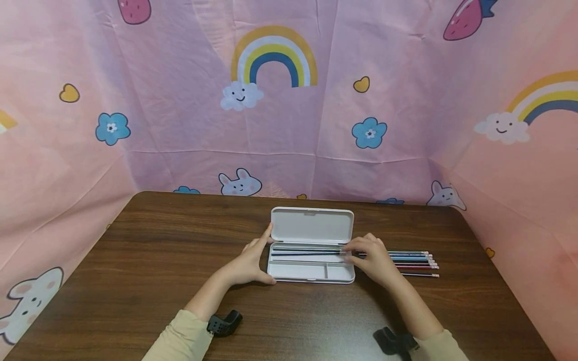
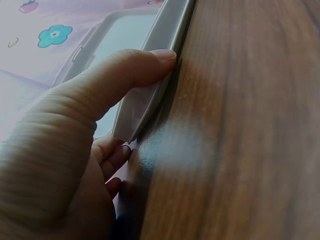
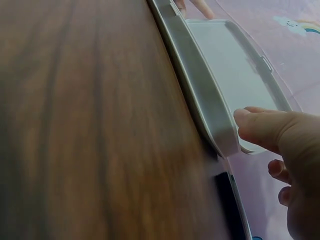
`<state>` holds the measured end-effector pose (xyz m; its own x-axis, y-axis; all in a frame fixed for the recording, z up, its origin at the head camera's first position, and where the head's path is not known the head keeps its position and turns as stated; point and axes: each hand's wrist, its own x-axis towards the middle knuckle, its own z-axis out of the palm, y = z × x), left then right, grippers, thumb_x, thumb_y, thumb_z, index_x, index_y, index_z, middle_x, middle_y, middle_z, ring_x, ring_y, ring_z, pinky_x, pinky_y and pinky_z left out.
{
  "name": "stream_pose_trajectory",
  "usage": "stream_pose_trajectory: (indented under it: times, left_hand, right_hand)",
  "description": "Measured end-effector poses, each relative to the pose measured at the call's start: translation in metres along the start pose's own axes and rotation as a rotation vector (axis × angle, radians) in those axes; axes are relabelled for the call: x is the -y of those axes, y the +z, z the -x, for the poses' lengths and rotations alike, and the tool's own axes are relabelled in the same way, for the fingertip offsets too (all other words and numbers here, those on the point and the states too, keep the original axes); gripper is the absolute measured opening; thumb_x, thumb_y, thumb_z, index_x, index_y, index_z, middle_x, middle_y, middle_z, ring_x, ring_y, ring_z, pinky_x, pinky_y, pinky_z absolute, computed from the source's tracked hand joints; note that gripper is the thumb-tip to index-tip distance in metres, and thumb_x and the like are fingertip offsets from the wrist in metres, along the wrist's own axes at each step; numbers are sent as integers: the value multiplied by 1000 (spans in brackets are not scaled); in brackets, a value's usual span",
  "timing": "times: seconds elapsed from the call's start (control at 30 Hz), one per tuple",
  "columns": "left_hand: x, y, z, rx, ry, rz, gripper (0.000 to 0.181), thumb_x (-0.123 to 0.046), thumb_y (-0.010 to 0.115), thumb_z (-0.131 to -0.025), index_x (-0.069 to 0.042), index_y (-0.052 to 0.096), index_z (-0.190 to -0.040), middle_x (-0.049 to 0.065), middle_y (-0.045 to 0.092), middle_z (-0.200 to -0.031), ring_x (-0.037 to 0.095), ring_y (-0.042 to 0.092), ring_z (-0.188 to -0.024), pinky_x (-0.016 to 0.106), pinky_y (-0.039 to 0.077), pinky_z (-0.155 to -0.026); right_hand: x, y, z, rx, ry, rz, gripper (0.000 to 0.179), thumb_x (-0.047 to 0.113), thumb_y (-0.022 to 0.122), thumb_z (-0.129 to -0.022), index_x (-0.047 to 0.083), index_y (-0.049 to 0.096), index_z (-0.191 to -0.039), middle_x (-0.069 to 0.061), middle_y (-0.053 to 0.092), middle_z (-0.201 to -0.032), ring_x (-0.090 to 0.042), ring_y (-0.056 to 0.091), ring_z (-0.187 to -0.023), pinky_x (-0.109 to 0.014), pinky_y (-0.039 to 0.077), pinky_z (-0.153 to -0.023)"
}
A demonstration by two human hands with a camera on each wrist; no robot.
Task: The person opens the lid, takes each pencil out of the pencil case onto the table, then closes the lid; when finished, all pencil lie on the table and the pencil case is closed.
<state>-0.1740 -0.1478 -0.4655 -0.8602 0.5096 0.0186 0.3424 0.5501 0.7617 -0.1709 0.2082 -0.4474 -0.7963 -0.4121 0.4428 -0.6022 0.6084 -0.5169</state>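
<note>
A white pencil case (image 1: pixel 294 272) lies open on the table, its lid (image 1: pixel 311 224) tipped back. Several dark pencils (image 1: pixel 307 253) lie lengthwise in its rear compartment. My left hand (image 1: pixel 246 263) holds the case's left end, with the thumb on the front wall and the index finger up by the lid. Over the right end, my right hand (image 1: pixel 371 258) pinches the end of a dark pencil between thumb and fingers; the fingers partly hide it. In the right wrist view the pencil itself is hidden behind the case wall (image 3: pixel 207 95).
More pencils (image 1: pixel 413 260) with white-tipped ends lie on the table right of the case, partly behind the right hand. One lies apart nearer the front. The brown wooden table (image 1: pixel 180 240) is bordered by a pink patterned cloth (image 1: pixel 180 100) at the back and sides.
</note>
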Motion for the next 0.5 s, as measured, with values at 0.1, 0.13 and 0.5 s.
stream_pose_trajectory:
  times: [0.1, 0.13, 0.5]
  left_hand:
    - [0, 0, -1, 0, -3, 0, 139, -31, 92, -60, -34, -12, -152, -1, 40, -141, 25, 26, -134, 57, 16, -105]
    - [-1, 0, -1, 0, -4, 2, 139, -31, 92, -60, -34, -12, -152, -1, 40, -141, 25, 26, -134, 57, 16, -105]
    - [1, 1, 0, -4, -17, -3, 139, -33, 92, -60, -36, -12, -152, -2, 40, -142, 26, 25, -134, 58, 18, -104]
  right_hand:
    - [-1, 3, -4, 34, 31, 1, 23, 10, 84, -70, 14, 77, -92, 5, 70, -94, -11, 48, -79, -39, 33, -75]
    - [-1, 4, -5, 47, 41, 3, 22, 11, 84, -70, 14, 78, -91, 6, 70, -94, -11, 48, -79, -39, 33, -75]
    - [5, 7, -18, 161, 91, 63, 18, 11, 83, -71, 19, 78, -86, 11, 70, -85, -10, 48, -76, -36, 31, -72]
